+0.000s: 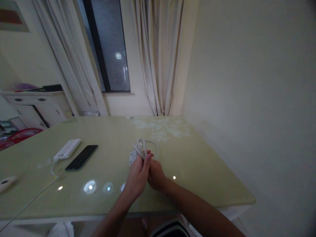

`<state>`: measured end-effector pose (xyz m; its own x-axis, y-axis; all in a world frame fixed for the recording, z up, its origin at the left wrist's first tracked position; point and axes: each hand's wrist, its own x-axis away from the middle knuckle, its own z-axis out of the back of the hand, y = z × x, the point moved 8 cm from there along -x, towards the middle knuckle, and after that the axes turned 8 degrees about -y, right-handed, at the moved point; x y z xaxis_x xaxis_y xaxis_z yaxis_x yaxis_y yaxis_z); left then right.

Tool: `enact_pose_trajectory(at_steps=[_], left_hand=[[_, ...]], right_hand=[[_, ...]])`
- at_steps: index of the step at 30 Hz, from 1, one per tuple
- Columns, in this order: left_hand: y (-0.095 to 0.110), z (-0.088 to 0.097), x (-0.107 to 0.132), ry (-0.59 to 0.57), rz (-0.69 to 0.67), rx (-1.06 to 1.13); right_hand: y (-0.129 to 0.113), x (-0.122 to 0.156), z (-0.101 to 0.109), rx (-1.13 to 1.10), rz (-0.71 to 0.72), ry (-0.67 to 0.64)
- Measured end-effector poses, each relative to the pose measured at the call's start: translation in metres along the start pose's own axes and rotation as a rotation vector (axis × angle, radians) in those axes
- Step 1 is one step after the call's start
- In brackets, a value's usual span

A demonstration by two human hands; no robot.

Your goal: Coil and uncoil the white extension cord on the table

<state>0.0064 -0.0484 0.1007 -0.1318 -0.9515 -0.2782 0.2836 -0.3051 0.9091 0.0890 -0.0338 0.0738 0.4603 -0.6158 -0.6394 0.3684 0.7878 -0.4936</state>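
Both hands meet over the middle of the table, close together around a looped white cable (140,147). My left hand (138,171) is closed on the bundled loops, its thumb pressed along them. A white block with dark socket holes, like a power strip (132,157), shows just left of that hand, partly covered by it. My right hand (156,171) is curled against the left one at the bundle. Its fingertips show beyond the left thumb, but what they grip is hidden. One loop of cable arcs out to the right above the right hand.
A black phone (82,158) lies on the glossy pale green table (197,177), left of my hands. Beside it is a white power bank (67,148) with a thin white cable (32,200) running off the near edge. A white rounded object (8,184) sits farther left. A wall rises along the right.
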Motion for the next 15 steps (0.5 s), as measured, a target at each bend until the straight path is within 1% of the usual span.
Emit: enact_pose_trajectory(at_steps=[2, 4, 6, 8, 10, 11, 13, 15], left_hand=[[0.001, 0.007, -0.004, 0.059, 0.017, 0.042], [0.008, 0.019, -0.005, 0.102, 0.013, 0.114], [0.019, 0.032, -0.007, 0.086, 0.001, 0.280], [0.033, 0.042, -0.008, -0.008, 0.000, 0.511], [0.048, 0.054, -0.008, -0.115, 0.040, 0.683], [0.054, 0.061, -0.006, -0.153, 0.074, 0.715], [0.062, 0.077, -0.003, -0.193, 0.143, 0.708], [0.067, 0.095, 0.001, -0.197, 0.187, 0.633]], right_hand=[[-0.001, -0.001, -0.008, 0.045, 0.028, -0.079], [-0.001, -0.003, -0.014, 0.074, 0.047, -0.154], [-0.004, -0.007, -0.014, 0.113, 0.070, -0.177], [-0.009, -0.011, -0.006, 0.155, 0.108, -0.143], [-0.017, -0.013, 0.002, 0.188, 0.173, -0.110], [-0.020, -0.012, 0.005, 0.199, 0.210, -0.100], [-0.026, -0.008, 0.010, 0.209, 0.279, -0.054], [-0.024, -0.002, 0.018, 0.203, 0.304, 0.070]])
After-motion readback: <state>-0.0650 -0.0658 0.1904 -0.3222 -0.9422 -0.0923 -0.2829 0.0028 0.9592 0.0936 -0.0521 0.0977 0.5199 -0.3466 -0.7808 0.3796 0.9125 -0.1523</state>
